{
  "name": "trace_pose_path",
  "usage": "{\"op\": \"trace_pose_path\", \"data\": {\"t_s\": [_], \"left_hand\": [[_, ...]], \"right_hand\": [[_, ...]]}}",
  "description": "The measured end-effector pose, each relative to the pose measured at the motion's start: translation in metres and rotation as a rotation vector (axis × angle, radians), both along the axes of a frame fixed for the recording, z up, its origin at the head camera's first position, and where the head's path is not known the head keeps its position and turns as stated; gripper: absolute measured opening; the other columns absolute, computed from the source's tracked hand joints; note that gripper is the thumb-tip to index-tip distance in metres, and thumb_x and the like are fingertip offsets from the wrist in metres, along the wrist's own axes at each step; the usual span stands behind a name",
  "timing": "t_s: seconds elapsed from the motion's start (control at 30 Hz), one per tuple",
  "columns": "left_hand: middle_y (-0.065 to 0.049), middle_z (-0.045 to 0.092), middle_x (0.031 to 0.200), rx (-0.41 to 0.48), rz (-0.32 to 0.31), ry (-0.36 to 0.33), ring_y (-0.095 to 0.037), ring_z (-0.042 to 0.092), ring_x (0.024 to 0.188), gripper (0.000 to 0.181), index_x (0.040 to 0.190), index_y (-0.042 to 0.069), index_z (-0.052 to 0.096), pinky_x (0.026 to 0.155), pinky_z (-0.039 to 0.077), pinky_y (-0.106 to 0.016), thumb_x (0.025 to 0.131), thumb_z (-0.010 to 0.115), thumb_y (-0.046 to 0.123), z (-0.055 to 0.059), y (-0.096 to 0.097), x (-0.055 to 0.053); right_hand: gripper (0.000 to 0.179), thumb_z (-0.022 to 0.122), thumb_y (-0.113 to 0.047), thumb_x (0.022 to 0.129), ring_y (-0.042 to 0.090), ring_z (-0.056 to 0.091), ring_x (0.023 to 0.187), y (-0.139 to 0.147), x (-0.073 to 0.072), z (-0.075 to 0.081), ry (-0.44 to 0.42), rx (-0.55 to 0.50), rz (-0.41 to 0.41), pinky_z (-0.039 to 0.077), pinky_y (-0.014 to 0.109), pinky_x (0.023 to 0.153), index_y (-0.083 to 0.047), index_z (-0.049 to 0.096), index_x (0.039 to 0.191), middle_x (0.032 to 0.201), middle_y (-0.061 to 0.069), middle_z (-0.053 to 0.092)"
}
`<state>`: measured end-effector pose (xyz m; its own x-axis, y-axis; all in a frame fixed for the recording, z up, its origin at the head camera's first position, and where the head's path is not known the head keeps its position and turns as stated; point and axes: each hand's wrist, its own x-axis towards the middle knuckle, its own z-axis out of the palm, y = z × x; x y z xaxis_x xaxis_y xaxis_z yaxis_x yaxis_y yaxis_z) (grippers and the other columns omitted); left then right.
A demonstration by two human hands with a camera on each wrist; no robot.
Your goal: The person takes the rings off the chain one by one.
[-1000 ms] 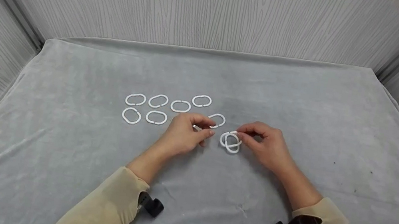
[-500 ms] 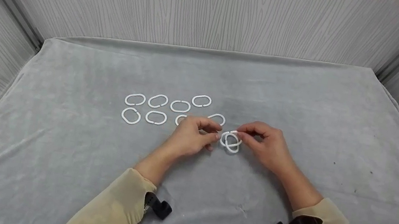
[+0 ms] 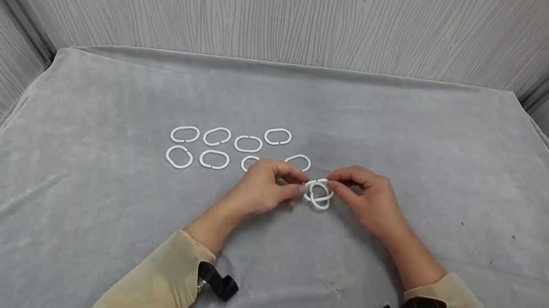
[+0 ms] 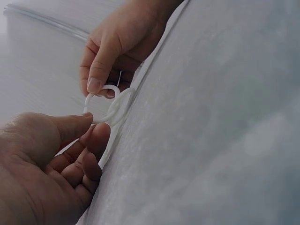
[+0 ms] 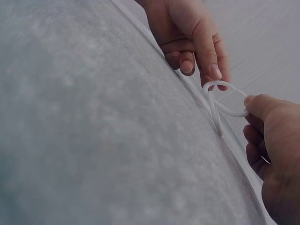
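Note:
In front of me, my right hand [image 3: 365, 194] pinches a white oval ring [image 5: 233, 113] between thumb and fingers. My left hand [image 3: 266, 186] has its thumb and index fingertip on the opposite side of this same ring, pinching its edge. Through it passes a second white ring [image 5: 215, 117], which hangs below, close to the cloth. The other left fingers are loosely curled. Just beyond the left hand lie a partly hidden ring [image 3: 245, 162] and another ring [image 3: 299, 156], its lower part covered by the fingers.
Several loose white oval rings lie flat in two rough rows left of the hands, among them one ring [image 3: 186, 126] at the far left and one ring [image 3: 278, 129] at the back. Grey cloth [image 3: 423, 134] covers the table. Wood-patterned panels [image 3: 298, 13] surround it.
My left hand has moved right, away from the loose rings, until its fingertips met the ring in my right hand. The right hand has stayed almost still with the linked rings.

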<state>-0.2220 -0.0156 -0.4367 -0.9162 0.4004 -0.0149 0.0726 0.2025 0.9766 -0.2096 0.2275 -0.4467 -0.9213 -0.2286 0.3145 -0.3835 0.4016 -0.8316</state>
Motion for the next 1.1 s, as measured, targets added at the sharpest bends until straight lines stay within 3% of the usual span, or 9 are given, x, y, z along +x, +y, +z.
{"op": "trace_pose_path", "data": {"t_s": [0.57, 1.1], "left_hand": [[-0.004, 0.075, 0.090, 0.016, -0.022, 0.000, -0.012, 0.068, 0.069, 0.015, 0.108, -0.001, 0.080, 0.066, 0.061, -0.027, 0.094, 0.077, 0.003, -0.0041, 0.0009, -0.0004], [-0.002, 0.076, 0.089, 0.005, -0.035, 0.043, -0.010, 0.067, 0.063, 0.014, 0.107, -0.002, 0.080, 0.061, 0.056, -0.022, 0.095, 0.077, 0.006, -0.0067, 0.0027, -0.0026]], "right_hand": [[0.007, 0.081, -0.012, 0.096, 0.017, 0.069, 0.092, -0.0002, 0.0006, -0.0001, 0.007, -0.007, 0.023, 0.054, 0.025, 0.083, -0.014, 0.083, 0.102, 0.098, -0.003, 0.077], [0.006, 0.081, -0.015, 0.096, 0.015, 0.070, 0.093, 0.0021, -0.0003, -0.0013, -0.013, 0.022, -0.003, 0.054, 0.025, 0.084, -0.013, 0.083, 0.102, 0.098, -0.003, 0.078]]}}
